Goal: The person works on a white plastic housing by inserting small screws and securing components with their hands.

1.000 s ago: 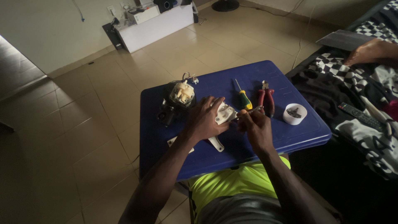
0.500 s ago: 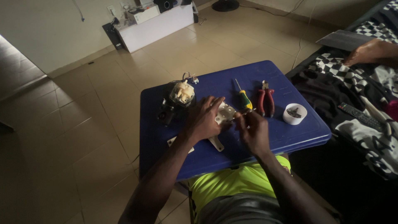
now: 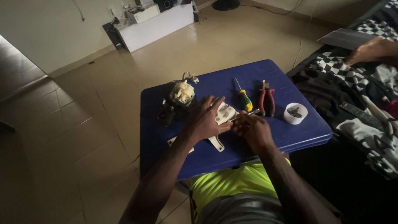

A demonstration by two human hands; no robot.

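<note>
Left hand [image 3: 205, 120] down over a white plastic part [image 3: 226, 113], fingers curled round it, holding it flat on the blue table [image 3: 306, 132]. Right hand [image 3: 253, 130] closed tight on a thin metal tool [image 3: 248, 113], tip touching the part's edge. Looks like the poking or turning step on that part. Calls for a firm hold with the left and a small, careful push with the right.

Just beyond: a screwdriver with a yellow and green handle [image 3: 244, 98], red pliers [image 3: 266, 99], a little white cup [image 3: 295, 113] with small bits inside. On the left, a dark motor [image 3: 178, 99] with wires.
</note>
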